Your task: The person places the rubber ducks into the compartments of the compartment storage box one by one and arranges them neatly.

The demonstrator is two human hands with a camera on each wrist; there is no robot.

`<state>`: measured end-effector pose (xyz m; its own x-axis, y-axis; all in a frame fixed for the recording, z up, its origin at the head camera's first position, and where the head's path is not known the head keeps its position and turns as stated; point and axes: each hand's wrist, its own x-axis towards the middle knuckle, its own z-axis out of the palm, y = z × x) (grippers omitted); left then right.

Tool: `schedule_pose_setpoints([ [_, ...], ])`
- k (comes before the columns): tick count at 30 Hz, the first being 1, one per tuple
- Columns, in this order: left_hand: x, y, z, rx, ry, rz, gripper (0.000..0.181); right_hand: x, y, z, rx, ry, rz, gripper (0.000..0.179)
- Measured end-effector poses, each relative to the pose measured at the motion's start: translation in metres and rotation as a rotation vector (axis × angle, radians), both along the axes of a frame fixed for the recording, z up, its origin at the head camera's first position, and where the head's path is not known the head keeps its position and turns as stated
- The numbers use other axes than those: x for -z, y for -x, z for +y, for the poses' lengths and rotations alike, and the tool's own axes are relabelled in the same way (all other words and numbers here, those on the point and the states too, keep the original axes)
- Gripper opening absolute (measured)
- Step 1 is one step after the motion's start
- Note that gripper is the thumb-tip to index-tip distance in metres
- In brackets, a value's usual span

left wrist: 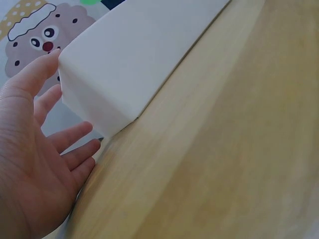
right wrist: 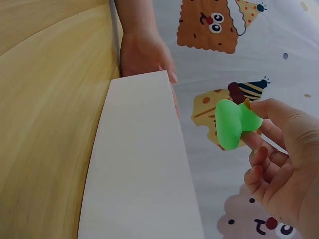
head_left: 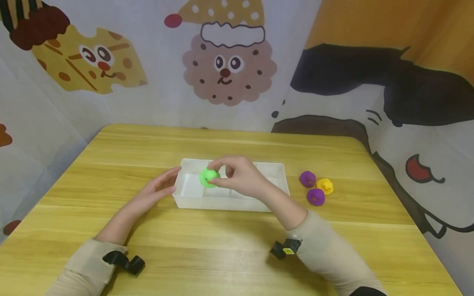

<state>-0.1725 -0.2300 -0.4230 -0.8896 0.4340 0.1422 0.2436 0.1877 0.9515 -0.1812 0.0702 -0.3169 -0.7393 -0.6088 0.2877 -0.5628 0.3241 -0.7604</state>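
Observation:
Between thumb and fingers, my right hand (head_left: pixel 242 176) pinches a green rubber duck (head_left: pixel 208 178) above the left part of a white divided box (head_left: pixel 222 203). In the right wrist view the duck (right wrist: pixel 232 124) is held above the box's rim, clear of its wall. My left hand (head_left: pixel 157 191) rests at the box's left end with relaxed fingers. The left wrist view shows its thumb and index finger touching the box's end (left wrist: pixel 94 99). Part of the box's inside is hidden behind my right hand.
Right of the box, two purple rubber ducks (head_left: pixel 316 197) and a yellow rubber duck (head_left: pixel 325 186) sit close together on the wooden table (head_left: pixel 222 250). A curtain with cartoon prints (head_left: pixel 148 107) hangs behind the table's far edge.

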Motion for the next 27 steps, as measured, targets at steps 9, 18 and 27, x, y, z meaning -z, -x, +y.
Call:
schedule_pose_setpoints([
  [9,0.002,0.000,-0.001,0.012,0.001,-0.002,0.055,0.003,0.012,-0.023,0.018,-0.094,-0.020,0.029],
  [18,0.002,0.000,-0.002,0.023,-0.007,-0.004,0.054,0.014,0.027,-0.041,0.002,-0.129,-0.039,0.032],
  [27,0.002,0.001,-0.002,0.022,0.006,0.008,0.054,0.026,0.037,-0.052,-0.014,-0.144,-0.057,0.031],
])
